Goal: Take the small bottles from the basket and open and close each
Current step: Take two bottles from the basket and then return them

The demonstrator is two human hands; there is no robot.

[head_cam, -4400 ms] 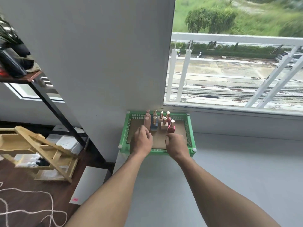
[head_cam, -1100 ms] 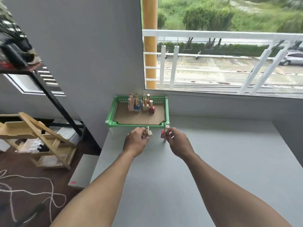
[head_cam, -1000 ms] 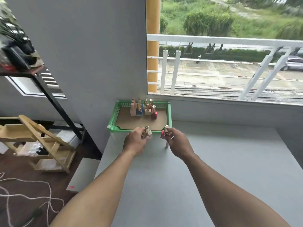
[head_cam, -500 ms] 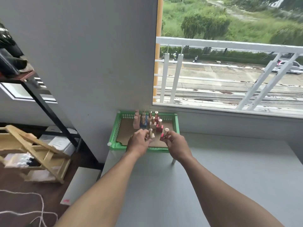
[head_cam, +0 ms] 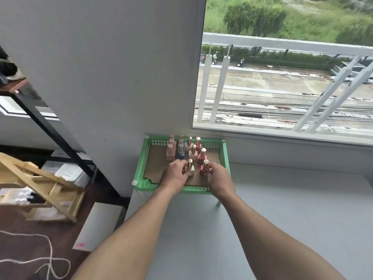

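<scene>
There, bottles (head_cam: 189,168) between fingers (head_cam: 180,163).

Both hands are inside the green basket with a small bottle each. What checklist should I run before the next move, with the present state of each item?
1. Left hand grips the pale bottle: ok.
2. Right hand grips the red bottle: ok.
3. Both held bottles upright with gold caps on: ok.
4. Held bottles lifted off the floor of the basket: cannot tell.
5. Red bottle apart from the other bottles standing behind: cannot tell.
6. Basket sits flat on the table: ok.
</scene>
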